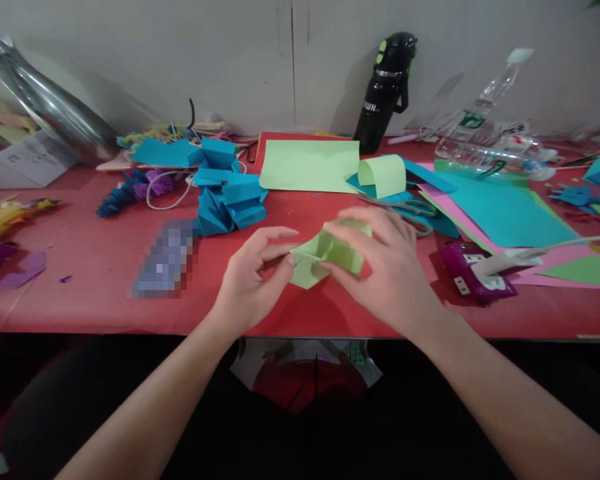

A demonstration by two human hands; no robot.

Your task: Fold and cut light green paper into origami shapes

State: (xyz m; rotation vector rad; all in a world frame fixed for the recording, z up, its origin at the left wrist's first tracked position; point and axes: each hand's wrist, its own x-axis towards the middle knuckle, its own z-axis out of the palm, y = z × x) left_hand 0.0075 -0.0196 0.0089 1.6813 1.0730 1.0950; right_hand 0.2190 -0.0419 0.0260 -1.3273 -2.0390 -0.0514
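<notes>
A partly folded piece of light green paper (pixel 310 272) is held between my two hands, just above the red table. My left hand (pixel 255 273) pinches its left corner between thumb and fingers. Across the right side, my right hand (pixel 380 260) grips the paper with thumb below and fingers over the top, hiding part of it. Behind my hands lie a flat light green sheet (pixel 310 165) and a curled light green strip (pixel 383 175). Scissors (pixel 410 205) rest just beyond my right hand. Folded blue paper pieces (pixel 233 200) are heaped behind my left hand.
A purple power strip (pixel 475 273) with a white plug sits at right, near blue and pink sheets (pixel 510 207). Clear plastic bottles (pixel 495 147) and a black bottle (pixel 386 93) stand or lean at the back. A blurred-out flat object (pixel 165 260) lies at left on the table (pixel 100 293).
</notes>
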